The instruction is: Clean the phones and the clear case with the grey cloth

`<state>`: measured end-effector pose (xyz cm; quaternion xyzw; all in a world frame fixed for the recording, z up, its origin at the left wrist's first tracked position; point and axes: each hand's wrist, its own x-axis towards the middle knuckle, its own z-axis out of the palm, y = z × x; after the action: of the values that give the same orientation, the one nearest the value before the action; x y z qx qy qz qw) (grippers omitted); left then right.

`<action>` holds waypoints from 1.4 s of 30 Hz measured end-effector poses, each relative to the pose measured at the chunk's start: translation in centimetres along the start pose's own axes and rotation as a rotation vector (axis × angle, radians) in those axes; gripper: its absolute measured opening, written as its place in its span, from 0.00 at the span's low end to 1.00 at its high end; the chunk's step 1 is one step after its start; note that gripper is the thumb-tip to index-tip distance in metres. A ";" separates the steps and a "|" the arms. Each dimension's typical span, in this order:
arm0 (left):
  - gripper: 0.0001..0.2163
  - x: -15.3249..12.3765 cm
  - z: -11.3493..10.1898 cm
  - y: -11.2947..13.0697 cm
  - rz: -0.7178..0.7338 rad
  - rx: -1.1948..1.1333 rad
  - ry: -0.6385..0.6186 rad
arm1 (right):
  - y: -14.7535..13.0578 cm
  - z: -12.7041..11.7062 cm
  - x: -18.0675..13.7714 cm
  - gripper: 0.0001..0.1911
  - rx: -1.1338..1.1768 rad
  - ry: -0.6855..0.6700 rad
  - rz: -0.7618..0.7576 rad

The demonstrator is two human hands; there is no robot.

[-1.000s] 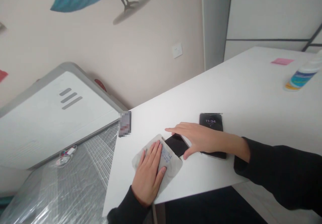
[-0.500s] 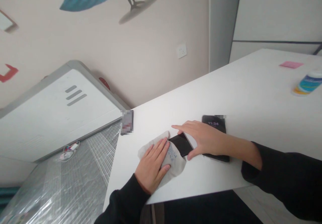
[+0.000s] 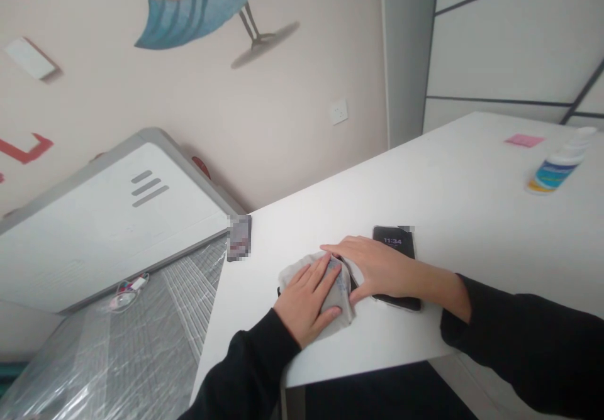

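at the far left, a small white box [image 3: 31, 58] sits on the pale wall [image 3: 292, 143], with red marks [image 3: 28, 149] lower down; below these stands a white headboard [image 3: 94, 231] with a grey rim and three grey bars, and beside it a bed [image 3: 151, 338] wrapped in shiny clear plastic, where a white cable [image 3: 126, 293] lies in loops; above, a blue and pink bird [image 3: 198, 14] is painted on the wall, cut off by the top edge; next, at the left corner of the white table [image 3: 453, 212], is a small dark thing [image 3: 240, 237], too blurred to name; then comes the person's left hand [image 3: 309, 297], out of a black sleeve [image 3: 250, 363], laid flat with the fingers slightly apart and the thumb held away, pressing on a rumpled grey cloth [image 3: 336, 292]; the cloth lies on the table, over most of a flat black slab [image 3: 353, 280], whose right edge peeks out; the right hand [image 3: 375, 266] curves about that edge, thumb and fingers well apart; whether it grips the slab cannot be told; beneath the right hand and wrist lies a phone [image 3: 394, 236], face up, its lit screen reading 11:34; on the wall behind is a socket [image 3: 338, 112]; farther right, a pink paper [image 3: 525, 140] lies on the table near an upright white bottle [image 3: 555, 171] with a blue and yellow label, in front of a pale cupboard [image 3: 500, 49] with dark lines
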<state>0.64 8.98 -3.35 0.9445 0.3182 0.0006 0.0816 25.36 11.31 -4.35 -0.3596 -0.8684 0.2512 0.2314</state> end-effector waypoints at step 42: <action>0.36 -2.1 -0.2 -2.7 0.144 0.061 -0.115 | 0.0 -0.8 0.5 0.58 0.078 -0.031 0.020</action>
<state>-2.71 9.86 -3.46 0.9654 0.2442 -0.0575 0.0707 25.48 11.92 -3.64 -0.3552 -0.8576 0.2929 0.2293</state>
